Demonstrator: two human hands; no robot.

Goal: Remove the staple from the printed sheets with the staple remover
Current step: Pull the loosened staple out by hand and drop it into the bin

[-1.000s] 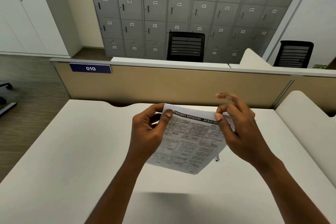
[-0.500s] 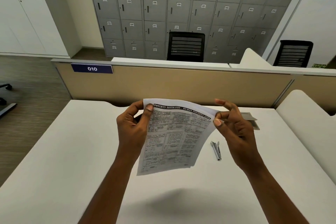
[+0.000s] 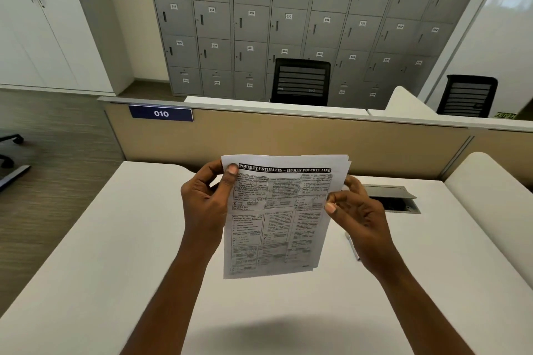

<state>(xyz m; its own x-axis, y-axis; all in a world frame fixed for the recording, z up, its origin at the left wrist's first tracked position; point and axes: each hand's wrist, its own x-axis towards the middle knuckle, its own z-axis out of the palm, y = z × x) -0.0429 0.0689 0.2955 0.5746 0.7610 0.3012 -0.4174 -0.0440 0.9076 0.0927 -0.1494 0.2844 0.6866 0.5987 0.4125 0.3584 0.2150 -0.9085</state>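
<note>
The printed sheets [image 3: 278,219] hang upright in the air above the white desk [image 3: 121,253], their printed side facing me under a black headline bar. My left hand [image 3: 206,204] pinches their top left corner, thumb on the front. My right hand [image 3: 356,215] pinches the right edge a little below the top. On the desk behind my right hand lies the slim metal staple remover [image 3: 352,245], mostly hidden by that hand. No staple is visible at this distance.
An open cable hatch [image 3: 395,199] is set into the desk at the back right. A beige partition [image 3: 288,138] with a blue 010 plate bounds the far edge. Another white desk section [image 3: 496,190] adjoins on the right. Grey lockers and two black chairs stand beyond.
The sheets have swung from a tilt to nearly upright and risen a little. My right hand slid down from the top right corner to the right edge, now hiding most of the staple remover.
</note>
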